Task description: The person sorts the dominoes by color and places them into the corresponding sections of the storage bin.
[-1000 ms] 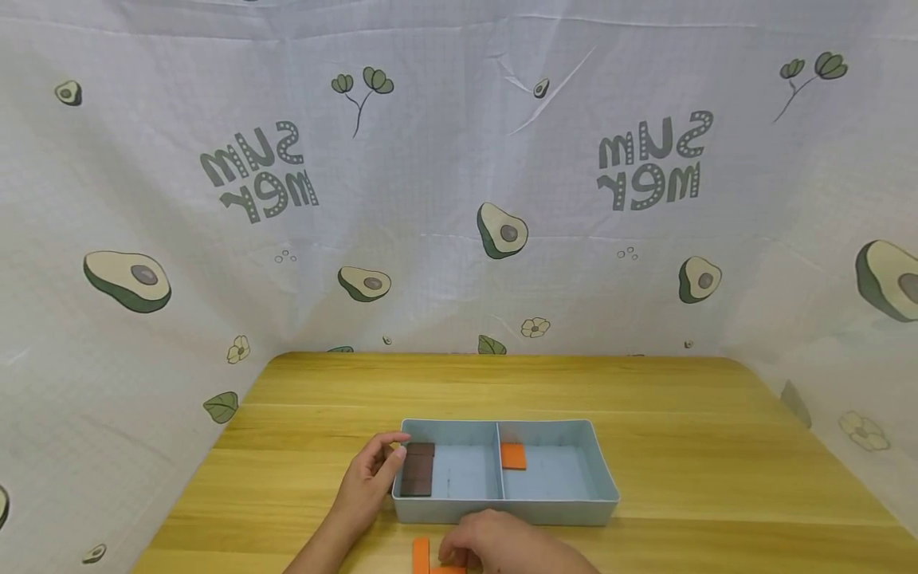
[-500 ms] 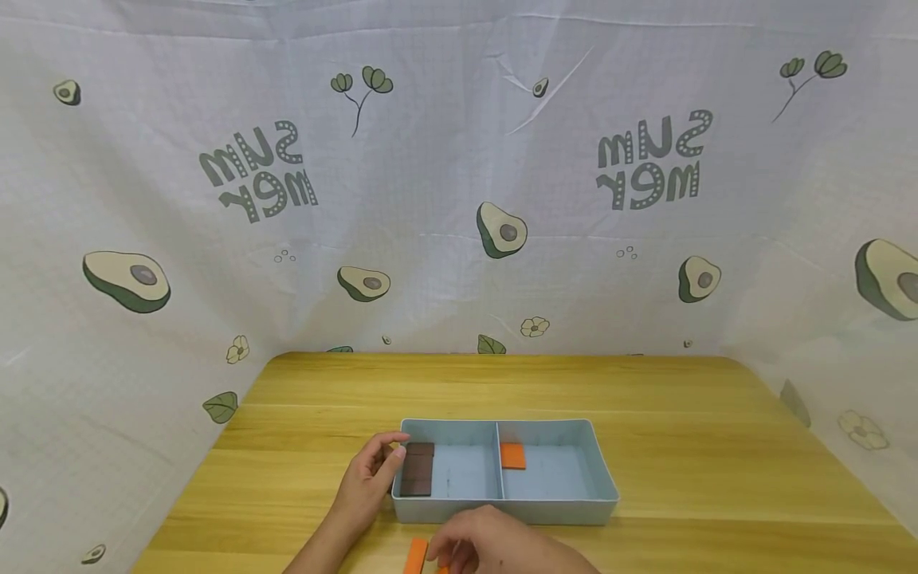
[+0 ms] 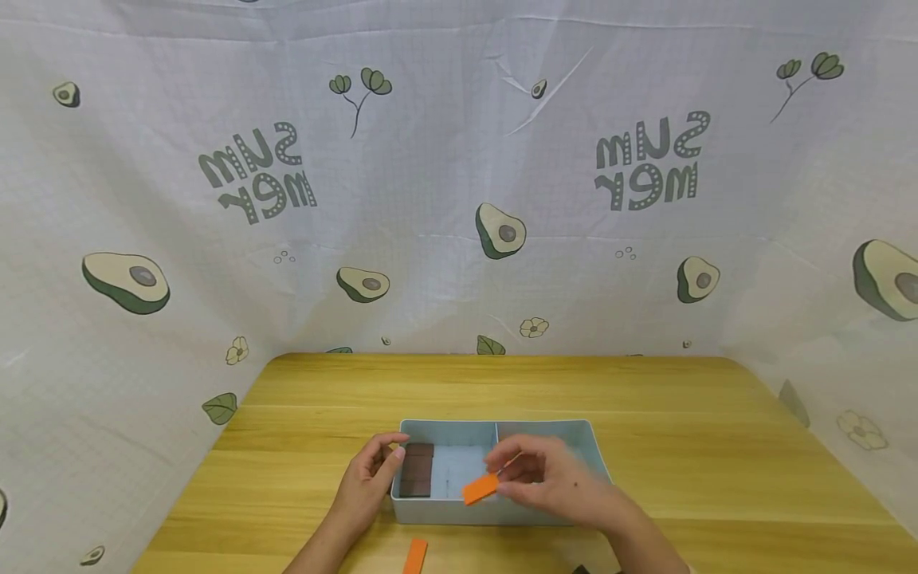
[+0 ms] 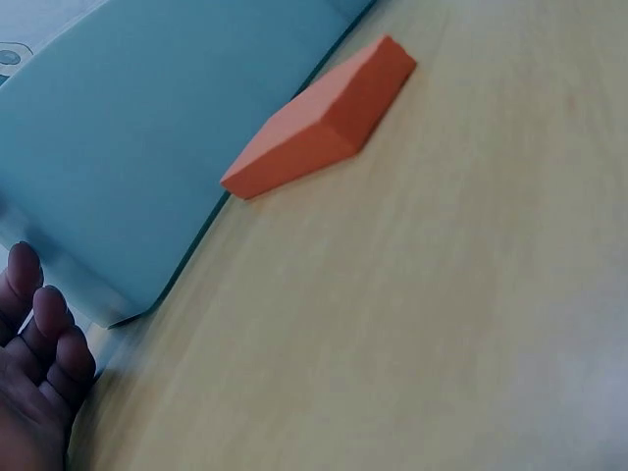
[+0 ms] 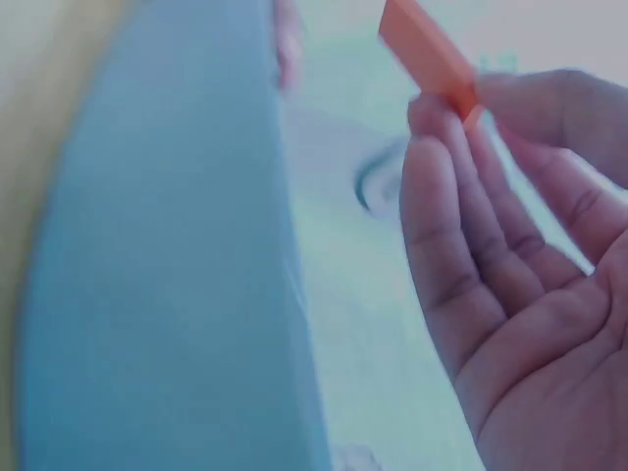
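Observation:
My right hand (image 3: pixel 552 482) pinches a small flat orange block (image 3: pixel 480 488) between thumb and fingertips. It is over the middle of the light blue two-compartment box (image 3: pixel 502 513), and the block's free end points left. In the right wrist view the orange block (image 5: pixel 427 54) tilts above the fingertips, beside the box wall (image 5: pixel 167 255). My left hand (image 3: pixel 369 482) rests against the box's left end, with finger and thumb at the rim. Several dark brown blocks (image 3: pixel 417 470) lie along the left compartment's left wall. My right hand hides much of the right compartment.
Another orange block (image 3: pixel 415 556) lies on the wooden table (image 3: pixel 287 446) in front of the box; the left wrist view shows this orange block (image 4: pixel 324 123) up close. Behind the table hangs a white curtain (image 3: pixel 430 159) with avocado prints.
My right hand has lifted an orange block off the table and carried it up and right, over the box. The left hand stays in place. One orange block remains lying in front.

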{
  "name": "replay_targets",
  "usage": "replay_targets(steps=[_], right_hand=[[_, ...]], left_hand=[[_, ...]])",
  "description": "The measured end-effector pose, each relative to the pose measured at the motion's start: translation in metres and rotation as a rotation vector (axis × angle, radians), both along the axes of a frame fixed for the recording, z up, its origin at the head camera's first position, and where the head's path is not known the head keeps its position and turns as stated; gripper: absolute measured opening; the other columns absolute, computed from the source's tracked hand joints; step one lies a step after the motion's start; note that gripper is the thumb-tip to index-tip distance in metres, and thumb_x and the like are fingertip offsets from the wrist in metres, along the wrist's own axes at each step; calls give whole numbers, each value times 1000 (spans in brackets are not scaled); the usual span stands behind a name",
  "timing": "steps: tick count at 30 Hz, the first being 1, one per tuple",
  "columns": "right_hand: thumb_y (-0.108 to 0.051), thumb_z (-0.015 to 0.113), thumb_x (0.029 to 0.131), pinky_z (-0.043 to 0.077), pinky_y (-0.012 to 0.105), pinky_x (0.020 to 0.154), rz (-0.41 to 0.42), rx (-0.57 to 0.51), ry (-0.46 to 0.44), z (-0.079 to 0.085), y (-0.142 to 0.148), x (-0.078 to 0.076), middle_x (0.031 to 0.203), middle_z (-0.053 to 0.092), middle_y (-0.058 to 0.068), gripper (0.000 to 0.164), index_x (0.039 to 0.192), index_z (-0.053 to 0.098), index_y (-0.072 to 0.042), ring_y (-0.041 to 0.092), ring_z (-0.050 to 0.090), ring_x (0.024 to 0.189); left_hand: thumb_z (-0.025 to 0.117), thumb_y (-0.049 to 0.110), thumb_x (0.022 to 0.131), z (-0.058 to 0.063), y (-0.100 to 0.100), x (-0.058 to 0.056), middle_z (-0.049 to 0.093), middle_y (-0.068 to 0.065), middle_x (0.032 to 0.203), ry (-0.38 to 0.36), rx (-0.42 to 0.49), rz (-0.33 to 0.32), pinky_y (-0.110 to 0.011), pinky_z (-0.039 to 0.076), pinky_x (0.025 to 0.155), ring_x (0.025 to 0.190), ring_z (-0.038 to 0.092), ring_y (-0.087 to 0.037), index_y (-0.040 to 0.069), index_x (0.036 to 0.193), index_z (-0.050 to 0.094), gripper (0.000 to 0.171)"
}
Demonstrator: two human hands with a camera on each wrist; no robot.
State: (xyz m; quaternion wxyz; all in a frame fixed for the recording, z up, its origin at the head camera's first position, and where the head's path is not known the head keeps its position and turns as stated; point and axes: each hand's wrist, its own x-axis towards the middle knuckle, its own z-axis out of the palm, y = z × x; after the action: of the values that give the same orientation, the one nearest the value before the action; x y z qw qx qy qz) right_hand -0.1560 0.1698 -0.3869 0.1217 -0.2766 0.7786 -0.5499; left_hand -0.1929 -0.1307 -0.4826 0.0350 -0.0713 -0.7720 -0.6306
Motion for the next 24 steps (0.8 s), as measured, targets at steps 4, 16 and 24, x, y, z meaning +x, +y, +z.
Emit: replay_targets(steps=[4, 16, 24], right_hand=[[-17, 74, 94, 60, 29, 81, -209, 82, -8, 8, 24, -9, 123, 67, 19, 33, 123, 65, -3, 21, 70, 103], [0, 78, 84, 56, 35, 74, -354, 493, 52, -16, 28, -25, 93, 69, 1, 25, 106, 70, -10, 17, 64, 85], [3, 79, 81, 55, 38, 75, -456, 582, 36, -24, 15, -25, 88, 68, -2, 27, 100, 70, -14, 14, 62, 83]], left_hand=[[63, 24, 102, 1, 1, 0, 50, 0, 81, -5, -6, 2, -23, 42, 63, 68, 47, -8, 16, 121, 68, 21], [63, 21, 102, -2, 0, -1, 51, 1, 81, 19, 7, 8, -23, 42, 62, 68, 47, -7, 14, 121, 68, 21], [63, 23, 102, -1, 0, 0, 51, 0, 81, 8, 1, 5, -23, 42, 62, 68, 47, -8, 16, 121, 68, 21]])
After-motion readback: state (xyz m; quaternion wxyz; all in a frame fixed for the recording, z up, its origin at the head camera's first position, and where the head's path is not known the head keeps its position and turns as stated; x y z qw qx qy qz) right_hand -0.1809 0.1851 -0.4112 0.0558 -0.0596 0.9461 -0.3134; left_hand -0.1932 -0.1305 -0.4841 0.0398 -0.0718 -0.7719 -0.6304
